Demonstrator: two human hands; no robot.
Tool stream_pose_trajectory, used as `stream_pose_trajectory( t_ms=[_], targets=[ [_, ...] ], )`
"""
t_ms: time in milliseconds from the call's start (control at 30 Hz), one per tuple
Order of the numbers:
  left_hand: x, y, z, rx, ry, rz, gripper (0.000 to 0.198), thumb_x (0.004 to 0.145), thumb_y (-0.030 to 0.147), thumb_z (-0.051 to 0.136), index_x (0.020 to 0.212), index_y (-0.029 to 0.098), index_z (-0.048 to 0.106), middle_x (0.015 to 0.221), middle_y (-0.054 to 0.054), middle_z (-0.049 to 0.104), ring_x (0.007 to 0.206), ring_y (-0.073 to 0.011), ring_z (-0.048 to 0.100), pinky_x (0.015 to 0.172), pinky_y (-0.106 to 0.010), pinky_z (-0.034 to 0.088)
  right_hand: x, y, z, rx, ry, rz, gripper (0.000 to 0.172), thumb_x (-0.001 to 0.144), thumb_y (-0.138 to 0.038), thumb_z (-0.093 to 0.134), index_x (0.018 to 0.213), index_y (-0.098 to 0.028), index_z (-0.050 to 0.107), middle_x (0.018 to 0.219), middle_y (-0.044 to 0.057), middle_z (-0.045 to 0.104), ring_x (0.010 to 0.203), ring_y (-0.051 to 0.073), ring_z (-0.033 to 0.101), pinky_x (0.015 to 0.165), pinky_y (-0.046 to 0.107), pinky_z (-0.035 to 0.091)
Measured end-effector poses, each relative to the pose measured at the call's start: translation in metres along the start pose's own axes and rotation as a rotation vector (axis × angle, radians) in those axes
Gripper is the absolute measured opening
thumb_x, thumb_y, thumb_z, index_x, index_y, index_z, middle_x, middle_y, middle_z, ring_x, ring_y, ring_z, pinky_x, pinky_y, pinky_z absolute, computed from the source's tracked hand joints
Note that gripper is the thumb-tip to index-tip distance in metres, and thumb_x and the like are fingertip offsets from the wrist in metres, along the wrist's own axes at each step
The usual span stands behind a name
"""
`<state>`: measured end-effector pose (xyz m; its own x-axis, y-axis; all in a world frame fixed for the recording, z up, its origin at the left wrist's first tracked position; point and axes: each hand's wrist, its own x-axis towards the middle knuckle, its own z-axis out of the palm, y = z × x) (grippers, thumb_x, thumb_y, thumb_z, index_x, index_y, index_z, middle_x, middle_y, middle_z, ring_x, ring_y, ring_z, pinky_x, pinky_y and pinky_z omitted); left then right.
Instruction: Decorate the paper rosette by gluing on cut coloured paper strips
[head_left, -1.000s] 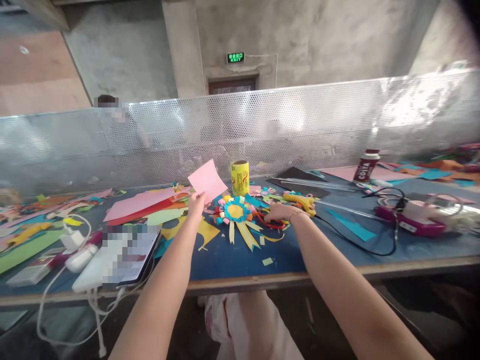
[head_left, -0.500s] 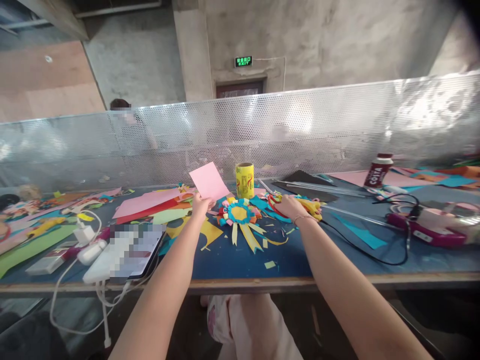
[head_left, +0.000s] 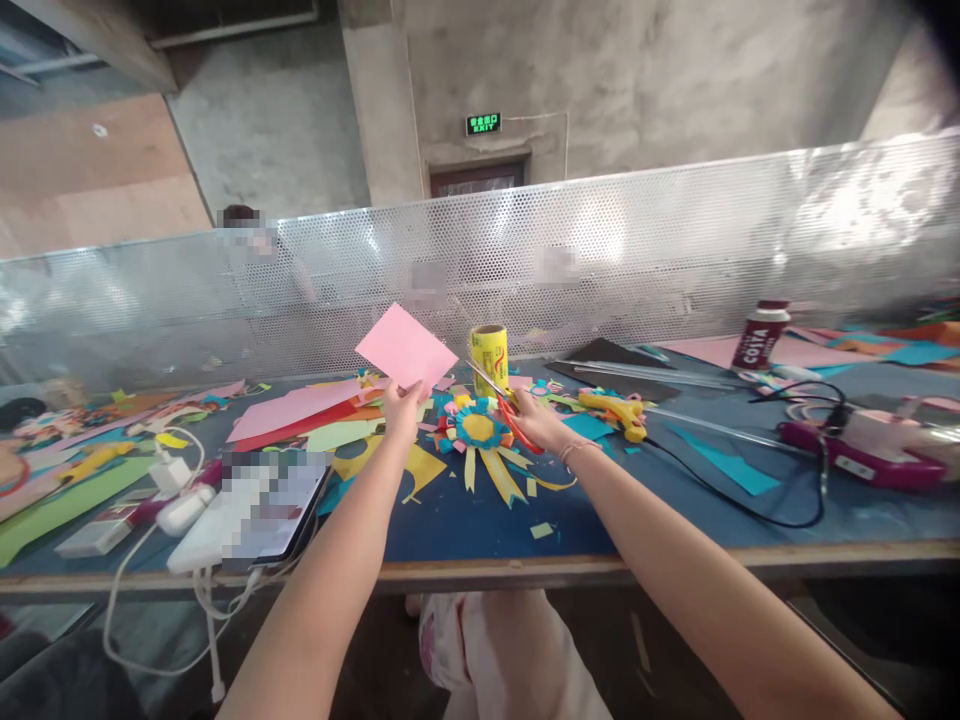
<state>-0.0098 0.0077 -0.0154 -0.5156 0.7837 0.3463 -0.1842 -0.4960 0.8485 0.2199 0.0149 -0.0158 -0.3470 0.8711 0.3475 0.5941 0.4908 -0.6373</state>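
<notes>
My left hand (head_left: 405, 408) is closed on the lower corner of a pink sheet of paper (head_left: 405, 345), held up above the table. In my right hand (head_left: 536, 418) is a pair of scissors (head_left: 517, 425) with red-orange handles; its metal blades point up and left toward the sheet without touching it. Between and below the hands lies a paper rosette (head_left: 480, 428) with a yellow centre, blue ruffle and pale yellow tails. A yellow roll of tape (head_left: 490, 352) stands upright just behind it.
On the blue table (head_left: 465, 535) a yellow glue gun (head_left: 615, 412) with a black cord lies at right, near a purple power strip (head_left: 862, 455) and a dark red bottle (head_left: 760, 335). Coloured paper, a tablet (head_left: 289, 510) and cables lie at left. A perforated metal screen (head_left: 637, 260) runs behind; a person is beyond it.
My right hand has lifted the scissors from beside the glue gun and brought them left, toward the pink paper. The left hand has turned the sheet and raised it slightly.
</notes>
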Motion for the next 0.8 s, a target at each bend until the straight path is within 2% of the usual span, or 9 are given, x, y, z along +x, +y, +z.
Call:
stream_pose_trajectory(
  t_ms=[100, 233, 333, 467, 633, 800],
  targets=[
    [-0.005, 0.0, 0.005, -0.029, -0.038, 0.002, 0.031, 0.068, 0.018, 0.069, 0.096, 0.019, 0.055, 0.094, -0.005, 0.068, 0.09, -0.0187, 0.068, 0.083, -0.033, 0.056, -0.002, -0.002, 0.006, 0.024, -0.022, -0.038, 0.04, 0.078, -0.057, 0.058, 0.088, -0.02, 0.045, 0.09, 0.004, 0.06, 0.082, 0.019, 0.055, 0.071, 0.028, 0.043],
    [-0.01, -0.003, 0.01, -0.024, -0.063, -0.015, 0.027, 0.066, 0.019, 0.071, 0.087, 0.019, 0.055, 0.086, -0.003, 0.068, 0.086, -0.0184, 0.068, 0.082, -0.034, 0.056, -0.005, -0.007, 0.009, 0.061, -0.075, -0.014, 0.042, 0.08, -0.059, 0.056, 0.09, -0.019, 0.048, 0.095, 0.005, 0.062, 0.084, 0.019, 0.057, 0.071, 0.027, 0.043],
    [-0.014, -0.004, 0.013, -0.051, -0.112, -0.011, 0.029, 0.064, 0.019, 0.072, 0.088, 0.019, 0.056, 0.087, -0.003, 0.068, 0.083, -0.0183, 0.068, 0.079, -0.034, 0.056, -0.006, -0.01, 0.008, 0.118, -0.084, -0.012, 0.039, 0.082, -0.054, 0.057, 0.095, -0.018, 0.051, 0.101, 0.007, 0.063, 0.09, 0.019, 0.058, 0.074, 0.027, 0.044],
    [-0.021, -0.002, 0.018, -0.057, -0.12, -0.006, 0.03, 0.062, 0.021, 0.073, 0.087, 0.018, 0.057, 0.084, -0.002, 0.068, 0.079, -0.0172, 0.067, 0.077, -0.033, 0.056, -0.005, -0.011, 0.007, 0.183, -0.081, -0.029, 0.035, 0.085, -0.049, 0.056, 0.099, -0.017, 0.053, 0.103, 0.008, 0.063, 0.094, 0.021, 0.057, 0.079, 0.029, 0.045],
    [-0.028, -0.001, 0.024, -0.029, -0.123, 0.009, 0.029, 0.062, 0.027, 0.073, 0.082, 0.018, 0.054, 0.084, -0.002, 0.067, 0.083, -0.0175, 0.066, 0.079, -0.032, 0.054, -0.004, -0.01, 0.009, 0.226, -0.074, -0.021, 0.036, 0.083, -0.052, 0.055, 0.089, -0.017, 0.052, 0.095, 0.007, 0.062, 0.088, 0.02, 0.057, 0.075, 0.029, 0.045],
    [-0.029, 0.0, 0.024, -0.063, -0.12, -0.01, 0.031, 0.06, 0.027, 0.075, 0.08, 0.019, 0.052, 0.08, -0.001, 0.064, 0.077, -0.0157, 0.065, 0.076, -0.032, 0.053, -0.003, -0.007, 0.011, 0.228, -0.045, -0.049, 0.039, 0.08, -0.057, 0.056, 0.08, -0.018, 0.05, 0.09, 0.005, 0.063, 0.086, 0.021, 0.058, 0.074, 0.03, 0.045]
  ],
)
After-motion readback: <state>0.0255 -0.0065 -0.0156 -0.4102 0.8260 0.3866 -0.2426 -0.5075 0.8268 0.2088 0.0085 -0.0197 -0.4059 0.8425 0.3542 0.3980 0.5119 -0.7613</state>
